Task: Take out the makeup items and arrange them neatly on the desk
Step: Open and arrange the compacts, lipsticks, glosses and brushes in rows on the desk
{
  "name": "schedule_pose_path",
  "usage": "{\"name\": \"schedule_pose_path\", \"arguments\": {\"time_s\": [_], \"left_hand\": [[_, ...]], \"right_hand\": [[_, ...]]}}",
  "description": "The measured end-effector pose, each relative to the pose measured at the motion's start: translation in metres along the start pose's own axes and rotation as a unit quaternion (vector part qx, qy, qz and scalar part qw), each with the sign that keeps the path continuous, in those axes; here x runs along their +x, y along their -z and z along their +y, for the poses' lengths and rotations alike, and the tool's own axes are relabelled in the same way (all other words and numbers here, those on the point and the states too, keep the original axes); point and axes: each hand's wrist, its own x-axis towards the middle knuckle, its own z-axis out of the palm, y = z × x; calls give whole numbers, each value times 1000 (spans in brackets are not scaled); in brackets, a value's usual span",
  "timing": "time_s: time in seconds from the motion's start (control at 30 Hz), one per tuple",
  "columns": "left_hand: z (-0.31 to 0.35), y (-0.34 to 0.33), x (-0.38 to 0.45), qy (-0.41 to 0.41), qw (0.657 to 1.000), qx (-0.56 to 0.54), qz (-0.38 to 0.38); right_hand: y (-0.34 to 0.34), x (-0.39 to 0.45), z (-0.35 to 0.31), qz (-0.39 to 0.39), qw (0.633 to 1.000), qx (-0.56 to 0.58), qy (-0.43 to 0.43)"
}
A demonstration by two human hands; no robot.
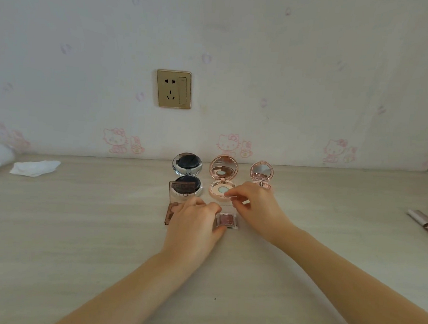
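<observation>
Three round compacts [223, 172] were already lined up open, while a small eyeshadow pan [227, 219] was steadied by the left hand [194, 223], its clear lid [235, 200] pinched by the right hand [258, 204].

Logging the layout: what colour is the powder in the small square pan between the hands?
Shimmery pinkish-mauve, in the small square pan, head view.

The desk [78, 228] is showing pale wood grain, the wallpaper [289, 66] is carrying faint pink cartoon cats, and the socket plate [173, 89] is gleaming gold. The left compact [187, 171] is shining silver and black, its two neighbours [223, 177] [261, 173] are glowing rose gold, and the small eyeshadow pan [226, 219] is glittering mauve-pink.
</observation>
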Motion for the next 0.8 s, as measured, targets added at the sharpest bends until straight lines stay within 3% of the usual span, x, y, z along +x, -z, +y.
{"name": "schedule_pose_path", "arguments": {"time_s": [0.37, 0.8], "left_hand": [[-8, 1, 8, -19, 999, 5, -27], [0, 10, 0, -61, 997, 47, 5]], "right_hand": [[-5, 9, 2, 0, 1000, -10, -20], [15, -8, 3, -37, 998, -54, -19]]}}
